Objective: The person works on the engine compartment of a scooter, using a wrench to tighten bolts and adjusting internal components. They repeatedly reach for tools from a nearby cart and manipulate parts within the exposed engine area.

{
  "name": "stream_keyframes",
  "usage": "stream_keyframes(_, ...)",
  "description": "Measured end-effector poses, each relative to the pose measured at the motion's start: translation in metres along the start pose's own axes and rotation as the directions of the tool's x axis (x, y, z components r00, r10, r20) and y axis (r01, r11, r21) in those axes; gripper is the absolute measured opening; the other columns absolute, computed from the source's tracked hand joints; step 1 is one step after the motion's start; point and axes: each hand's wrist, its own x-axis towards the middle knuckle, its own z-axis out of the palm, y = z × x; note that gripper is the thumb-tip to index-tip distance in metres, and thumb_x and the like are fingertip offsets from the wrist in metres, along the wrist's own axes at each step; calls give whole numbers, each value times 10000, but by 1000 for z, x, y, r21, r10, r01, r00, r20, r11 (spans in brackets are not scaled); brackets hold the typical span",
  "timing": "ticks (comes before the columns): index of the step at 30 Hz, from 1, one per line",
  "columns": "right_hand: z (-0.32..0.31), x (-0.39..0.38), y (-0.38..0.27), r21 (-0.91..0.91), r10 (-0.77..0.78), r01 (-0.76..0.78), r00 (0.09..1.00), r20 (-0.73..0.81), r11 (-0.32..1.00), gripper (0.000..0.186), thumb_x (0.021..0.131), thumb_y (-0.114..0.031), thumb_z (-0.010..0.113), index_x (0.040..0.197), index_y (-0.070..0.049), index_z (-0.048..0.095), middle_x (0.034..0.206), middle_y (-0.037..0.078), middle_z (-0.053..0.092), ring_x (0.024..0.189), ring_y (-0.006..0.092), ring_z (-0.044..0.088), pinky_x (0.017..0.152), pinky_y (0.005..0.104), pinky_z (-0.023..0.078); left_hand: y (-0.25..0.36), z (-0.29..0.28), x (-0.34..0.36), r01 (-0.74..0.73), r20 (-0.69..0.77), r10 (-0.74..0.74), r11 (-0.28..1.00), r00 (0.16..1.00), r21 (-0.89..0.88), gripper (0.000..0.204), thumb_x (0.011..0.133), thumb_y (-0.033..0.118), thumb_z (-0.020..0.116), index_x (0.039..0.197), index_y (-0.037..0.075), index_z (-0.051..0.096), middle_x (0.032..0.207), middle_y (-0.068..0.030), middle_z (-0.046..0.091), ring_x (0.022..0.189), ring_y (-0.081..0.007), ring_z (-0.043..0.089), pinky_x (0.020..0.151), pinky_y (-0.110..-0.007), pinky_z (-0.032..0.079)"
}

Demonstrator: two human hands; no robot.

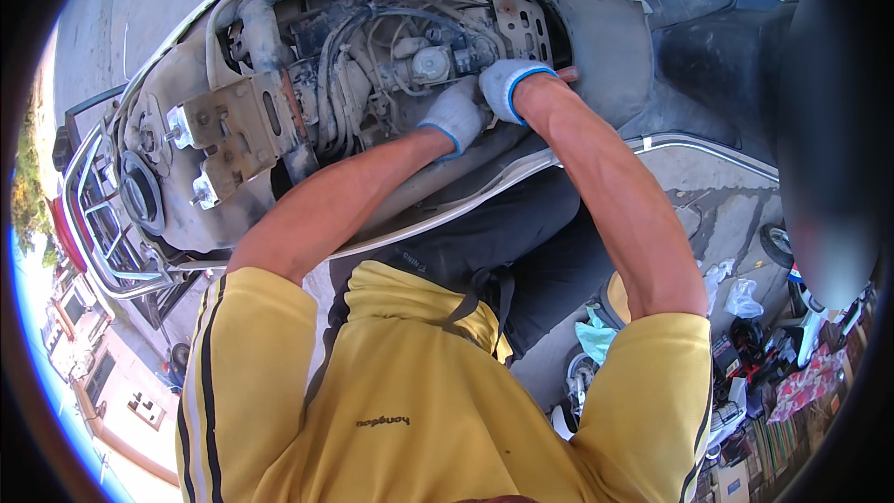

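In front of me lies the opened body of a dusty grey scooter (596,47), its inner engine parts showing. Both my hands wear white gloves with blue cuffs and reach into the bay. My left hand (456,115) is low beside the carburetor (431,65), its fingertips hidden among the parts. My right hand (503,84) is just right of it, curled closed; what its fingers grip is hidden. A reddish rod-like end (568,74) sticks out behind my right wrist; whether the hand holds it, I cannot tell. Black hoses (340,56) curve over the engine.
Left of the engine sits a rusty metal bracket (233,135), near a round filler opening (142,191) and a chrome rear rack (98,214). A chrome side rail (447,203) runs between the bay and my body. At lower right lie plastic bags (743,298) and assorted parts.
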Motion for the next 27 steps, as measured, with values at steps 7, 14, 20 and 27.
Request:
stream_keyframes(7, -15, -11, -6, 3, 19, -19, 996, 85, 1000, 315, 891, -88, 668, 1177, -42, 789, 1231, 232, 729, 1139, 392, 719, 948, 436, 589, 30, -14, -10, 95, 100, -91, 995, 991, -35, 387, 871, 116, 709, 1224, -39, 669, 1087, -257, 745, 990, -379, 725, 866, -453, 569)
stream_keyframes(14, -11, -2, 8, 64, 108, -109, 994, 14, 992, 333, 919, -98, 630, 1216, -27, 764, 1294, 226, 705, 1182, 395, 701, 970, 458, 579, 42, -21, -5, 235, 246, -163, 924, 956, -300, 228, 969, 125, 677, 1137, -25, 642, 851, -108, 700, 645, -184, 649, 597, -361, 534)
stream_keyframes(20, -9, 3, 12, 72, 149, -148, 989, -20, 986, 340, 936, -120, 615, 1233, -32, 755, 1306, 213, 703, 1183, 395, 700, 967, 464, 580, -4, -12, 15, -39, 114, 20, 985, 993, 167, 334, 1015, 206, 584, 1242, -26, 663, 1110, -212, 737, 966, -317, 712, 848, -422, 553)
stream_keyframes(27, -27, -14, 1, 70, 157, -161, 985, 66, 984, 354, 949, -110, 610, 1270, -31, 736, 1345, 206, 687, 1222, 394, 684, 990, 487, 572, -19, -7, 11, -116, 46, 111, 986, 993, 118, 360, 1019, 243, 577, 1249, -5, 700, 1148, -225, 747, 1048, -350, 710, 926, -439, 540)
